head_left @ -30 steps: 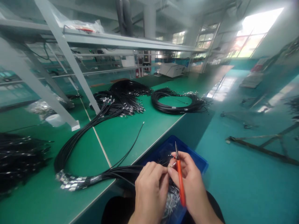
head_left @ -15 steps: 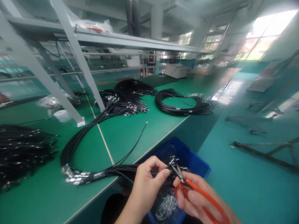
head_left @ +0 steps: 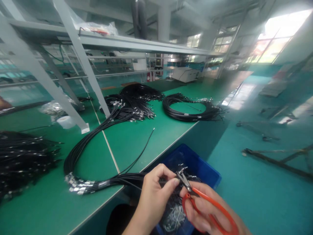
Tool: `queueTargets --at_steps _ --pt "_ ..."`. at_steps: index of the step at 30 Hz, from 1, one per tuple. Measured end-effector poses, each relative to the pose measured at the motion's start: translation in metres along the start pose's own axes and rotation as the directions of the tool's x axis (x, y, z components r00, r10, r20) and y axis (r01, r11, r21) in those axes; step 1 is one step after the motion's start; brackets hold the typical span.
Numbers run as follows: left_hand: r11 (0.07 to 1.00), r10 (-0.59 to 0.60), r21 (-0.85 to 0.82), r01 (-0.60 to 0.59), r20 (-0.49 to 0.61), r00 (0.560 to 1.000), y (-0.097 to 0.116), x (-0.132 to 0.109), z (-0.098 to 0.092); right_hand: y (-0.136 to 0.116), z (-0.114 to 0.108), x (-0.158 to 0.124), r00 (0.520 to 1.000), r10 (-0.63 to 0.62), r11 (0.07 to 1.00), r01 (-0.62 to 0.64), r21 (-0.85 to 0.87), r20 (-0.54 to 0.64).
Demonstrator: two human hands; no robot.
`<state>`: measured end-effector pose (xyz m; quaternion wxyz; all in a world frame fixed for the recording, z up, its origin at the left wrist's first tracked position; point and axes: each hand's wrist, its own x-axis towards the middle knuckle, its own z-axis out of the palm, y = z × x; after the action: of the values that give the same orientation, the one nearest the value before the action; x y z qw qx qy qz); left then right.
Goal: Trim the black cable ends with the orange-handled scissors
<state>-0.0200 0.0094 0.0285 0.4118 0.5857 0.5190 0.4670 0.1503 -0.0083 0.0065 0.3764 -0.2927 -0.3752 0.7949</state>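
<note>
Between thumb and index finger, my left hand (head_left: 156, 192) pinches the end of a black cable near the table's front edge. The bundle of black cables (head_left: 83, 153) curves from there across the table, with silvery labels (head_left: 79, 186) wrapped on it. My right hand (head_left: 205, 202) grips scissors (head_left: 207, 200) with orange handles. Their slightly parted metal blades point at the cable end beside my left fingertips; whether they touch it I cannot tell. Below both hands is a blue bin (head_left: 202, 166) holding clear plastic scraps (head_left: 174, 215) and dark pieces with metal tips.
A coiled cable bundle (head_left: 186, 116) and a heap of cables (head_left: 137, 101) lie farther back on the green table (head_left: 137, 140). More cables (head_left: 24, 163) are at the left. Grey shelf posts (head_left: 80, 62) rise from the table. A wheeled frame (head_left: 278, 156) stands at right.
The scissors and my right hand have shifted slightly left, bringing the blades closer to my left fingertips. My left hand keeps its pinch almost in place.
</note>
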Motion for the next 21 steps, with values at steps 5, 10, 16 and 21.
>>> queueTargets --at_steps 5,10,16,21 --pt "0.999 0.034 0.027 -0.033 -0.008 0.999 -0.001 0.0 0.0 -0.006 0.002 0.002 0.998 0.065 0.998 -0.066 -0.023 -0.02" --pt "0.997 0.054 0.063 -0.052 -0.022 0.998 -0.003 0.0 0.001 -0.002 -0.002 0.007 0.993 0.12 0.986 -0.121 -0.118 -0.016" --pt "1.0 0.002 0.031 -0.002 -0.018 1.0 -0.002 0.002 -0.001 0.003 0.005 0.01 0.923 -0.197 0.943 0.086 -0.321 -0.331" --pt "1.0 -0.028 -0.003 0.029 0.02 0.999 0.0 -0.002 0.002 -0.005 0.018 0.028 0.716 -0.506 0.857 0.358 -0.371 -0.48"
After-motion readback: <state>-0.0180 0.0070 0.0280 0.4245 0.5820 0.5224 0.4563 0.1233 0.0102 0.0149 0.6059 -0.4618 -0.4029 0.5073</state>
